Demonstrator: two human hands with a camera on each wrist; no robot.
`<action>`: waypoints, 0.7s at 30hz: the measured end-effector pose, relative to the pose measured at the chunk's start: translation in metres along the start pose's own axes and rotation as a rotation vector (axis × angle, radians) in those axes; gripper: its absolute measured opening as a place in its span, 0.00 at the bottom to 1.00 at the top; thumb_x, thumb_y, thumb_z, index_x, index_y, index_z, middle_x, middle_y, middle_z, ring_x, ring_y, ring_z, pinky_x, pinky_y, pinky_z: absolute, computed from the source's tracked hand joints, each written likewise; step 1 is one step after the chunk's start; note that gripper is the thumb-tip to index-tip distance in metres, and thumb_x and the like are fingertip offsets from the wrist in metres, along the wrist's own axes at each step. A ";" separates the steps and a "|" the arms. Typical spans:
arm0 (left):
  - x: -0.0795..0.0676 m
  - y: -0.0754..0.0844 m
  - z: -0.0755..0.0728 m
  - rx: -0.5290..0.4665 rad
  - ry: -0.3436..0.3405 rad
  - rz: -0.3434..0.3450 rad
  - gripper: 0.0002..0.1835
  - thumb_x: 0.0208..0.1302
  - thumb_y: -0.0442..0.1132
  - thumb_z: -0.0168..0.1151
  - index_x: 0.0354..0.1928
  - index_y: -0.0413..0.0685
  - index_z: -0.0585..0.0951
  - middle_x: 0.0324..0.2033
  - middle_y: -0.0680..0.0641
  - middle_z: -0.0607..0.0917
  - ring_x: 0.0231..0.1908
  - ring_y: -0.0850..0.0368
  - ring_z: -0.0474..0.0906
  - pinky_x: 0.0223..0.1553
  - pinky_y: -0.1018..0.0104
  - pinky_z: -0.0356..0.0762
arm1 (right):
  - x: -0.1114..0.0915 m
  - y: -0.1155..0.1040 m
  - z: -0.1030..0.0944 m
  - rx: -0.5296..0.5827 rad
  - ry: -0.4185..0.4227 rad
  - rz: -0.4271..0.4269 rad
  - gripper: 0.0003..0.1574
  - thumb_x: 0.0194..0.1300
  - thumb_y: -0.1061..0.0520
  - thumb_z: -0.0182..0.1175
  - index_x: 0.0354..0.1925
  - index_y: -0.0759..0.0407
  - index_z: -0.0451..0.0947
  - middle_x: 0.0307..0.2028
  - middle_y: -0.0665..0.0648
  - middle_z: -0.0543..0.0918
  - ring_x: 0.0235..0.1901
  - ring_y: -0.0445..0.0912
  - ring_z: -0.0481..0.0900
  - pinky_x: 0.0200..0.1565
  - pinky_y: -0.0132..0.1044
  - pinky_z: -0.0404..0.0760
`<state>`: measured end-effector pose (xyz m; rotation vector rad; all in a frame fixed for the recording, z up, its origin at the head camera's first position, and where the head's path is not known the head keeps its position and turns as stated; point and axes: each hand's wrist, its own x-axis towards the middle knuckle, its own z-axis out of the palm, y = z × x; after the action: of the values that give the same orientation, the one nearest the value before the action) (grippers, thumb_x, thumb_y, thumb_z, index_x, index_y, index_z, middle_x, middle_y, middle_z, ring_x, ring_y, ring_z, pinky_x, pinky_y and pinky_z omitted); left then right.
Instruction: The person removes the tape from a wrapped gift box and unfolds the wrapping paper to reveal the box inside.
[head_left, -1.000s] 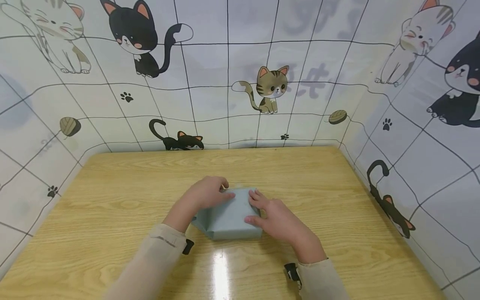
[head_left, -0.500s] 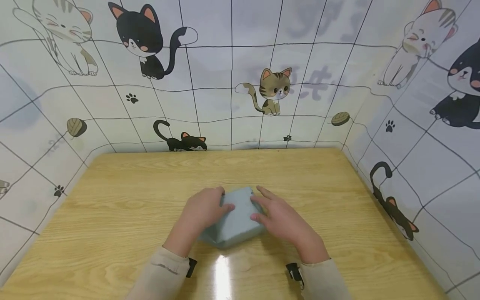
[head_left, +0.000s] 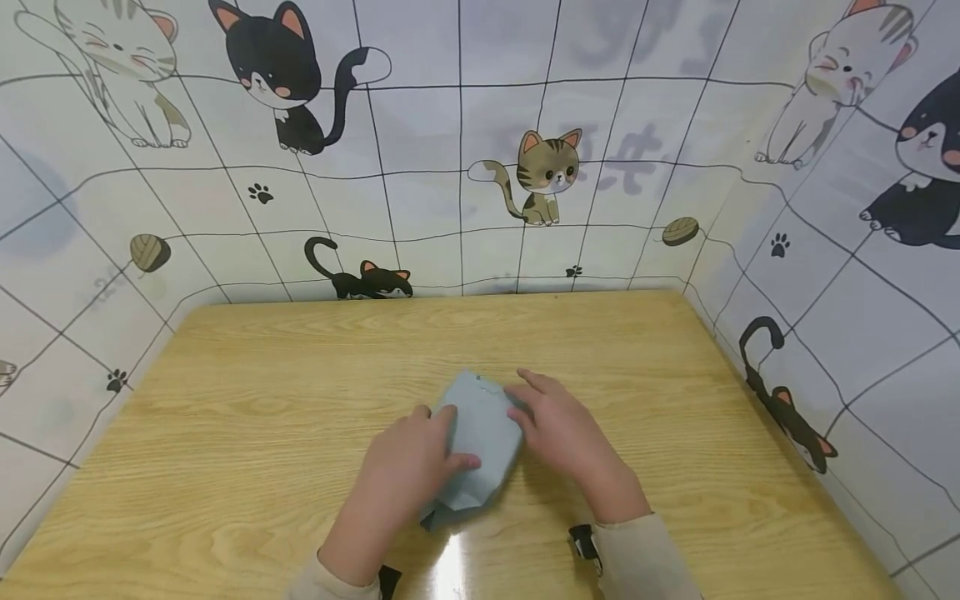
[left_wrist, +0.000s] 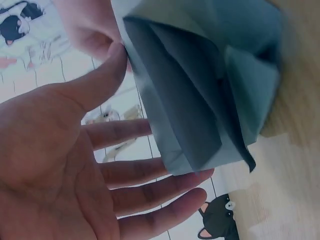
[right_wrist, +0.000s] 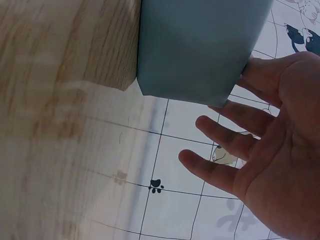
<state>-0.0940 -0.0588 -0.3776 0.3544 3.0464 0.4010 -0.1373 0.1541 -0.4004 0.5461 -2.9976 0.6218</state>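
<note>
A box-shaped package in light blue wrapping paper [head_left: 486,429] lies on the table, turned at a slant. My left hand [head_left: 405,471] holds its left side, thumb on top and fingers along the edge. Loose paper flaps [left_wrist: 185,95] stand folded at one end in the left wrist view, making a gap whose inside is dark. At the right edge, my right hand [head_left: 566,429] touches the package with its thumb and index finger, the other fingers extended. A smooth blue side [right_wrist: 195,55] fills the top of the right wrist view. The package hides some fingertips.
The wood-grain table [head_left: 300,358] reaches back to a white wall covering [head_left: 420,208] printed with cats and grid lines. Similar covering rises along the left and right sides. A black strap piece [head_left: 583,542] sits at my right sleeve.
The package has turned counterclockwise, its folded end swinging from the left toward me. My left hand has come nearer along with it, while my right hand has shifted slightly at the right edge.
</note>
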 end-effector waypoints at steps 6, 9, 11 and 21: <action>-0.008 0.016 0.003 0.042 0.054 -0.020 0.39 0.63 0.64 0.72 0.59 0.35 0.82 0.37 0.37 0.86 0.33 0.43 0.87 0.31 0.52 0.87 | 0.004 0.001 -0.001 -0.088 0.021 -0.005 0.24 0.78 0.50 0.63 0.65 0.61 0.82 0.73 0.66 0.76 0.73 0.63 0.75 0.70 0.60 0.77; -0.007 0.019 0.007 0.055 0.107 -0.035 0.39 0.64 0.64 0.71 0.59 0.33 0.83 0.36 0.36 0.86 0.34 0.43 0.88 0.30 0.53 0.87 | 0.003 0.000 -0.002 -0.078 0.002 -0.040 0.27 0.77 0.49 0.64 0.65 0.63 0.82 0.74 0.67 0.75 0.73 0.63 0.75 0.71 0.60 0.76; -0.004 0.020 0.009 0.064 0.134 -0.052 0.38 0.65 0.64 0.71 0.58 0.33 0.84 0.37 0.36 0.87 0.33 0.43 0.88 0.29 0.53 0.87 | 0.001 -0.002 -0.003 -0.044 -0.022 -0.059 0.29 0.77 0.48 0.65 0.66 0.65 0.81 0.76 0.67 0.73 0.75 0.62 0.73 0.73 0.60 0.75; 0.023 0.027 0.015 0.112 0.176 -0.121 0.38 0.70 0.63 0.67 0.59 0.29 0.84 0.44 0.30 0.89 0.36 0.43 0.90 0.32 0.55 0.90 | 0.008 -0.007 0.001 0.062 -0.114 -0.051 0.33 0.81 0.51 0.59 0.74 0.68 0.71 0.80 0.66 0.65 0.81 0.61 0.63 0.76 0.61 0.70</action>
<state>-0.1093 -0.0244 -0.3852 0.1445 3.2496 0.2691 -0.1426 0.1445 -0.3979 0.6817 -3.0676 0.7050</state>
